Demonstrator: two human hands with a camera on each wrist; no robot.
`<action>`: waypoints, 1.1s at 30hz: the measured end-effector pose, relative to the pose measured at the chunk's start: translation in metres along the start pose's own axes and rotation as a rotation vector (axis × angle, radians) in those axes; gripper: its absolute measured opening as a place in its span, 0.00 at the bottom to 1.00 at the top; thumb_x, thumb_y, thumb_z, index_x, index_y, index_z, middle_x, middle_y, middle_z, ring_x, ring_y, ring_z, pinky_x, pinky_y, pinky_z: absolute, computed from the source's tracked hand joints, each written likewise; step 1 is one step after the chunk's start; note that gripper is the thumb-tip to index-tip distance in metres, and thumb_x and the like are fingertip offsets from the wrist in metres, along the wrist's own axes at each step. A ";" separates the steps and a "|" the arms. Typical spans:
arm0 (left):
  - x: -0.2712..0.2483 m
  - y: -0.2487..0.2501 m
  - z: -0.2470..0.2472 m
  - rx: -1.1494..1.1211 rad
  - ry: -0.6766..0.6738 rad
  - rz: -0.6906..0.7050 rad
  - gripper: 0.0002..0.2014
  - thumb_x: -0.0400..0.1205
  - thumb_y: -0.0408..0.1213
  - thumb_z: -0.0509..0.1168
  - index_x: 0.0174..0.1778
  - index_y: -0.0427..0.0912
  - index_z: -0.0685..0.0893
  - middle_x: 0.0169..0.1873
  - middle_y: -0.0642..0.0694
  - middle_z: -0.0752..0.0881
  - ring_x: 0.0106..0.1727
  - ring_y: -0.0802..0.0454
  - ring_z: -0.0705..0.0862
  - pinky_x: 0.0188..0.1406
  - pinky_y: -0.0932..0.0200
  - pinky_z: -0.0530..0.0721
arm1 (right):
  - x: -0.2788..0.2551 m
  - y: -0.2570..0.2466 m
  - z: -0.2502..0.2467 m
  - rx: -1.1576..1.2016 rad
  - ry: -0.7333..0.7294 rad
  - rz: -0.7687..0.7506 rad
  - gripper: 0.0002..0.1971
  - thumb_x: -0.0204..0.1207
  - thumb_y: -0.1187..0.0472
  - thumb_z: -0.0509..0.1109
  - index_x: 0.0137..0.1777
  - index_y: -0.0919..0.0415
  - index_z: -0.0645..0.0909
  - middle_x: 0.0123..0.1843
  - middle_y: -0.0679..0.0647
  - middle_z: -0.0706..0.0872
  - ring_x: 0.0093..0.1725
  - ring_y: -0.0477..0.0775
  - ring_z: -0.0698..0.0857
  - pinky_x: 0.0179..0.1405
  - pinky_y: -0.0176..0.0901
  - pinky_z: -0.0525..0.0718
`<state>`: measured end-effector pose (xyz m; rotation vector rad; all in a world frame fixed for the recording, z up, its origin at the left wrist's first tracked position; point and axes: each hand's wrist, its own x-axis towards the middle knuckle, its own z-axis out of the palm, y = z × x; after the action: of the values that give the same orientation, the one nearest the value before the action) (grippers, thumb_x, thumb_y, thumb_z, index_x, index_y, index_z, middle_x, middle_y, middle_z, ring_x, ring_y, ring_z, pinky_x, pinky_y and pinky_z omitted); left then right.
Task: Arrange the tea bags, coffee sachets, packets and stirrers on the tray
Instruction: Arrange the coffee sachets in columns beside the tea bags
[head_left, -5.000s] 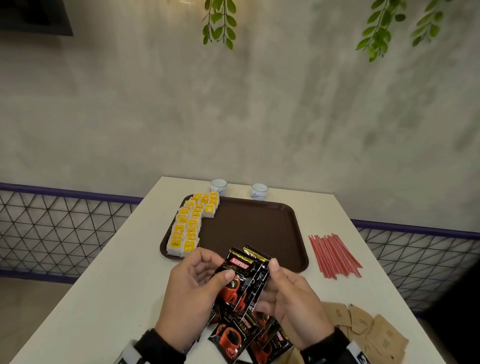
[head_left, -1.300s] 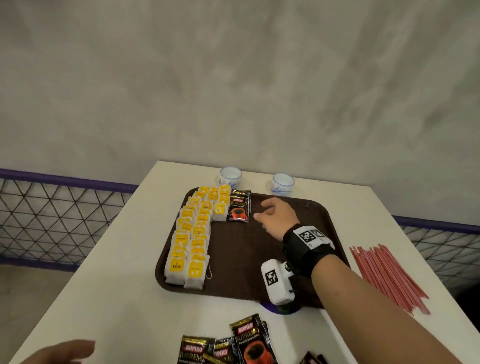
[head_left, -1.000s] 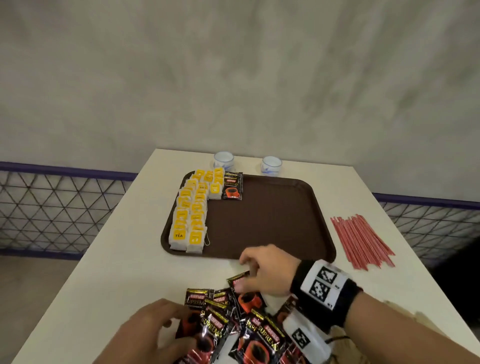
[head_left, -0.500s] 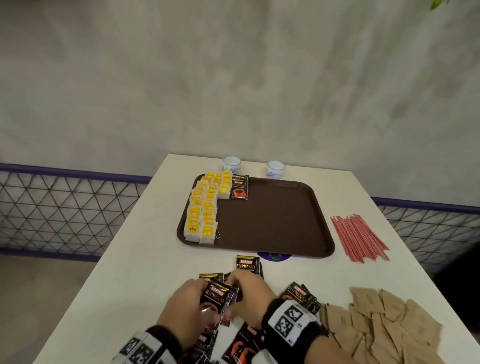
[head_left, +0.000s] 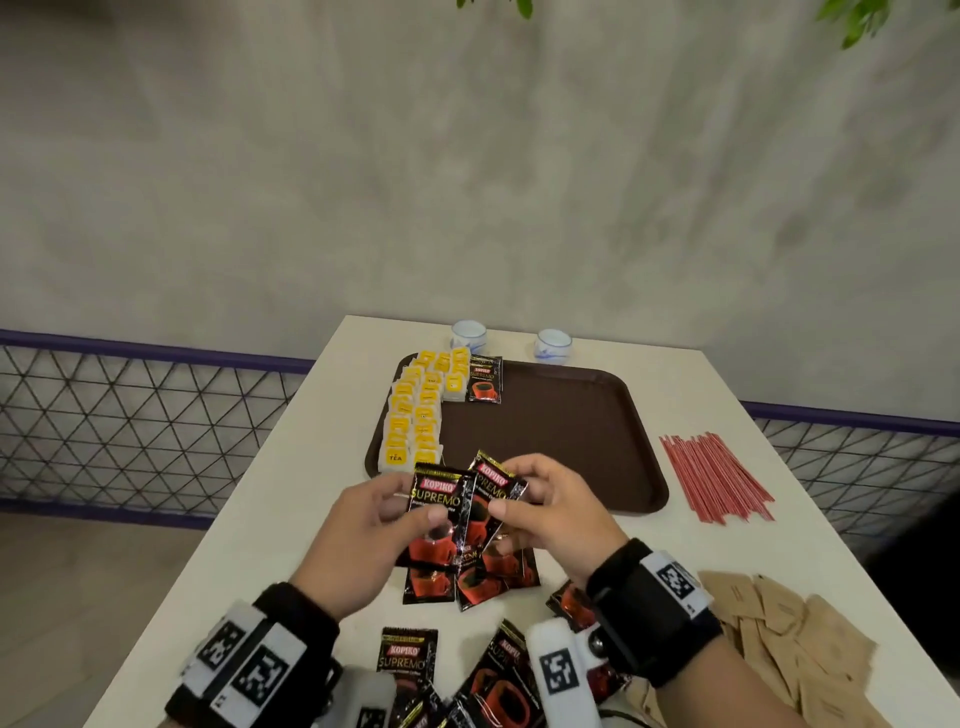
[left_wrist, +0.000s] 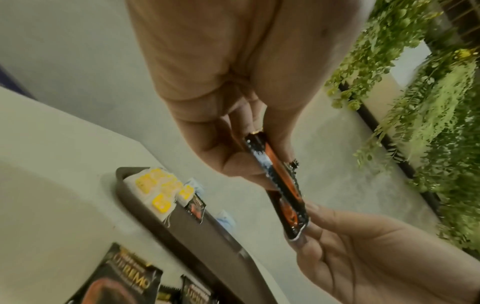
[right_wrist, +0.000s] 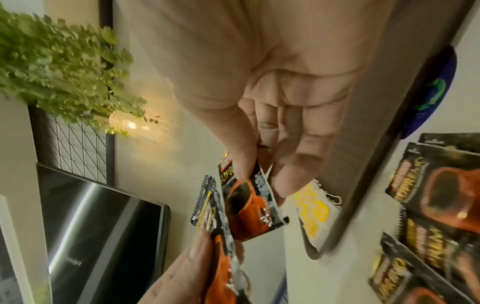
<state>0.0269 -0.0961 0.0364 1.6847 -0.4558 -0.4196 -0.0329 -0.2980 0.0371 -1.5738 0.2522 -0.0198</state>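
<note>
Two hands, left hand (head_left: 363, 535) and right hand (head_left: 556, 512), each pinch coffee sachets (head_left: 460, 512) above the table (head_left: 249, 561). Tray (head_left: 571, 441) at 12 o'clock; stirrers (head_left: 714, 475) at 2; brown packets (head_left: 795, 649) at 4; tea bags (head_left: 415, 415) at 11.

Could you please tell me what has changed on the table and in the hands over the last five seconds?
One coffee sachet went onto the tray, beside the far end of the tea bags. The right hand set it there, came back to the pile, and both hands lifted more sachets: the left hand and right hand each pinch some now. The tea bags, red stirrers, brown packets and two cups stayed put.
</note>
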 end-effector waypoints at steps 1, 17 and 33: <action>0.001 0.004 -0.001 0.020 0.002 0.019 0.17 0.78 0.41 0.71 0.60 0.38 0.82 0.45 0.43 0.92 0.50 0.48 0.90 0.59 0.44 0.85 | 0.000 -0.005 0.000 0.026 0.008 -0.013 0.16 0.74 0.72 0.74 0.58 0.62 0.76 0.45 0.59 0.88 0.40 0.64 0.84 0.37 0.52 0.88; 0.002 0.018 0.011 0.000 0.113 0.061 0.31 0.59 0.62 0.76 0.54 0.48 0.89 0.43 0.43 0.91 0.48 0.45 0.90 0.55 0.37 0.86 | -0.009 -0.018 0.010 -0.009 0.026 -0.147 0.10 0.72 0.67 0.77 0.52 0.59 0.85 0.40 0.50 0.90 0.42 0.48 0.89 0.40 0.40 0.84; -0.023 -0.045 0.021 1.021 -0.254 -0.381 0.31 0.67 0.52 0.78 0.62 0.46 0.74 0.57 0.49 0.80 0.58 0.50 0.80 0.55 0.59 0.80 | -0.010 -0.006 -0.006 -0.071 0.169 -0.127 0.11 0.71 0.71 0.77 0.51 0.59 0.85 0.45 0.56 0.92 0.47 0.55 0.91 0.50 0.49 0.89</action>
<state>-0.0009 -0.0956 -0.0113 2.7460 -0.5840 -0.7614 -0.0427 -0.3019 0.0443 -1.6594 0.2877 -0.2456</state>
